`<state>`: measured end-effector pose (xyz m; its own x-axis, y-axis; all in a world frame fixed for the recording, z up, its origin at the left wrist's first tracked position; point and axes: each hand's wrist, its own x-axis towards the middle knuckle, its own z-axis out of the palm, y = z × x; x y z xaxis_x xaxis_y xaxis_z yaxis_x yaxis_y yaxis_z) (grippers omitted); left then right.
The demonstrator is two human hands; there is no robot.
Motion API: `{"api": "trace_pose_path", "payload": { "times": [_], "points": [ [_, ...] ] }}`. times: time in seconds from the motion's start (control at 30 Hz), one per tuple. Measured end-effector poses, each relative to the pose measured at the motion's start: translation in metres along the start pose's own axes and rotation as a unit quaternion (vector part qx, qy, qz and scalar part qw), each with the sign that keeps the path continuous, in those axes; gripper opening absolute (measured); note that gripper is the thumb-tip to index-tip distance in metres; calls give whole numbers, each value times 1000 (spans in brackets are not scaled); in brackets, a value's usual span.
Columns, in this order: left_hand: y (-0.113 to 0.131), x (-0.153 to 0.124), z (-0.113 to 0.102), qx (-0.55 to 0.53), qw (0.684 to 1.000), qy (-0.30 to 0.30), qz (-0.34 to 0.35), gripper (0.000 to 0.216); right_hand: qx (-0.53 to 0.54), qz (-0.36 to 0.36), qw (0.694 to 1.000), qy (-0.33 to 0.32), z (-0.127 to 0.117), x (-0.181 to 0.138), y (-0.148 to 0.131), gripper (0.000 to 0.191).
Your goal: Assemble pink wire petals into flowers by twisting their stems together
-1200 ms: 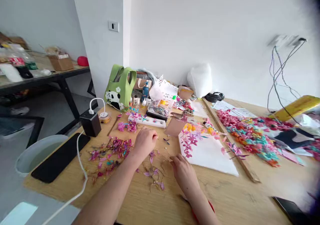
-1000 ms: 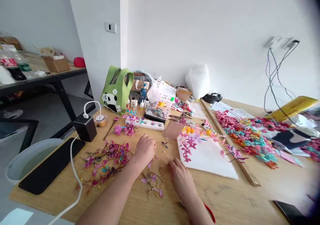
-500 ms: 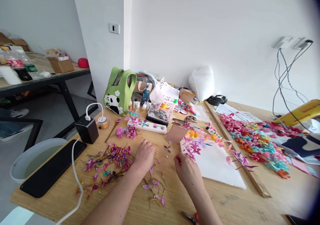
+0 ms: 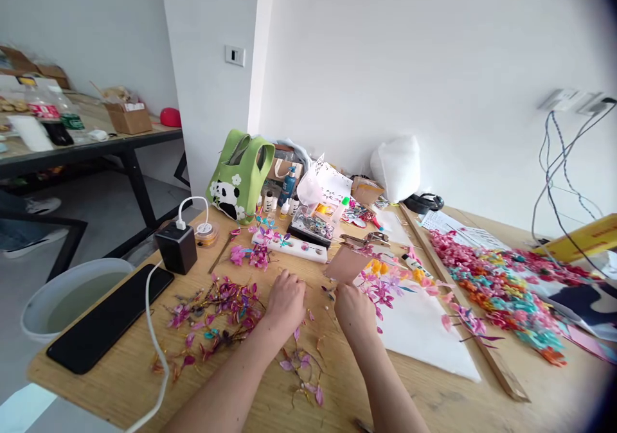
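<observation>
My left hand is closed in the middle of the table, fingertips curled out of sight. Whatever it pinches is too small to make out. My right hand is a loose fist just right of it, its grip hidden behind the knuckles. Small dark leaf pieces show beside its fingertips. To the left of my left hand lies a tangled heap of purple flower sprigs on gold wire. Between my forearms are loose pink-purple sprigs. Pink and purple flowers lie on a white foam sheet beside my right hand.
A black phone, a charger block and its white cable occupy the left side. Behind stand a green panda bag, bottles and a white foam strip. A wooden strip borders colourful flowers at right.
My right hand has moved a little up and now curls tighter beside the leaf pieces. My left hand stays nearly in place. The whole view has shifted slightly, and the red-handled scissors are now mostly covered.
</observation>
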<state>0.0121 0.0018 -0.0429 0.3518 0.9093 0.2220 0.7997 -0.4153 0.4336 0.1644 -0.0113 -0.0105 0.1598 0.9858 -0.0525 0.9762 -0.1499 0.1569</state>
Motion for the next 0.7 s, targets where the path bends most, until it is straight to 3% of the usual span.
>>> {"api": "trace_pose_path", "payload": {
  "times": [0.23, 0.7],
  "points": [
    [2, 0, -6, -22, 999, 13, -21, 16, 2, 36, 999, -5, 6, 32, -17, 30],
    [1, 1, -6, -27, 999, 23, -26, 18, 24, 41, 999, 4, 12, 44, -20, 26]
  ]
}}
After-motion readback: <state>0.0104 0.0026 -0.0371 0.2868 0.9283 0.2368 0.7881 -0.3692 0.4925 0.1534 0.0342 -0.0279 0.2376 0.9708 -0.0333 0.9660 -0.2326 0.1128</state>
